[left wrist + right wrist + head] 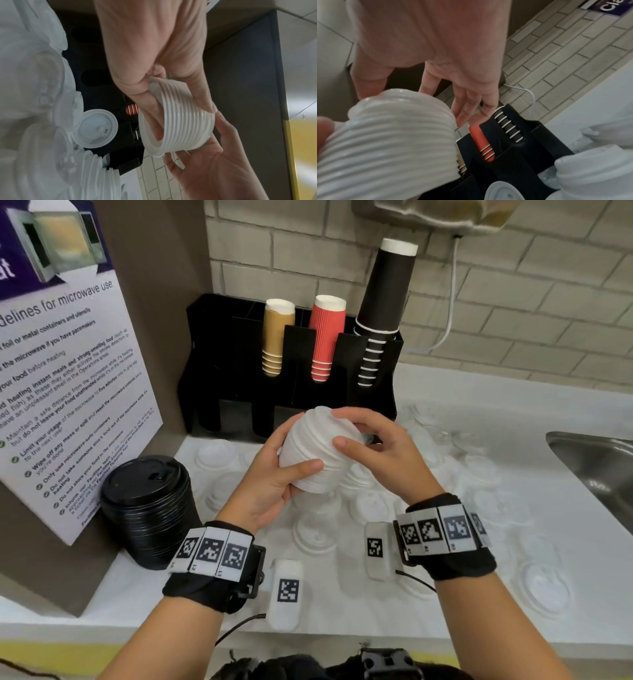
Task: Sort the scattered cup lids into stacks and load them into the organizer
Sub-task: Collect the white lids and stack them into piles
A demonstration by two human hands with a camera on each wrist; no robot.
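Note:
Both hands hold one stack of white lids [310, 453] tilted in the air in front of the black organizer [239, 361]. My left hand [274, 484] grips its wide lower end, thumb across the front. My right hand [370, 440] pinches the upper end between thumb and index finger. The left wrist view shows the ribbed stack [185, 128] with the left hand [154, 54] round it and the right hand [214, 169] behind. In the right wrist view the stack [393, 142] fills the lower left under the right hand [453, 54]. Several loose white lids [317, 534] lie on the counter below.
A tall stack of black lids [147, 508] stands at the left by a microwave notice [68, 371]. The organizer holds brown cups [275, 337], red cups [325, 337] and black cups [380, 302]. Clear lids [544, 583] lie to the right. A steel sink [599, 470] is at far right.

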